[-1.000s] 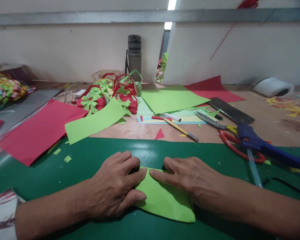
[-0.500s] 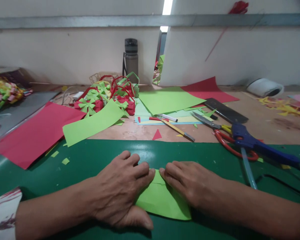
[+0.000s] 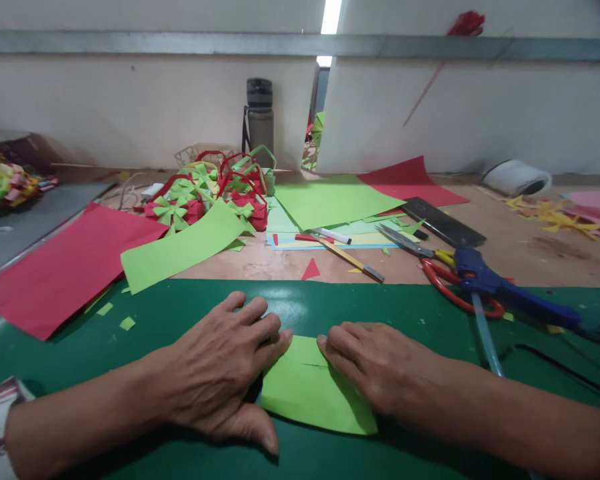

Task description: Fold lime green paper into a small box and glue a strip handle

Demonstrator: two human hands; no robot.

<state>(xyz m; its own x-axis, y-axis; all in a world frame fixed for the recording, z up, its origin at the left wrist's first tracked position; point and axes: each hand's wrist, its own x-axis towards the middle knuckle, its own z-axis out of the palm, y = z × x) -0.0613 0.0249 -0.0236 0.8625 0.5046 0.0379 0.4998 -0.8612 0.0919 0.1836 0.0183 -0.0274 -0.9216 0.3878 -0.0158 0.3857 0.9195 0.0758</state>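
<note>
A piece of light green paper (image 3: 317, 393) lies folded on the green mat, with a crease line near its far edge. My left hand (image 3: 225, 373) is at the paper's left side, thumb stretched out and apart from the fingers; the index fingertip touches the far left corner. On the right side, my right hand (image 3: 367, 363) has its fingers curled together and pressed on the paper's far right edge. The parts of the paper under both hands are hidden.
Red-handled scissors (image 3: 443, 283) and a blue glue gun (image 3: 495, 283) lie at right. Behind the green mat (image 3: 205, 293) are a cutter knife (image 3: 353, 259), a phone (image 3: 445, 221), green sheets (image 3: 335, 197), a red sheet (image 3: 75, 267), small red-green baskets (image 3: 195, 210) and a bottle (image 3: 261, 120).
My left hand has slid left along the paper's far edge, away from my right hand, baring more of the paper. My right hand stays on its side. The view has shifted slightly.
</note>
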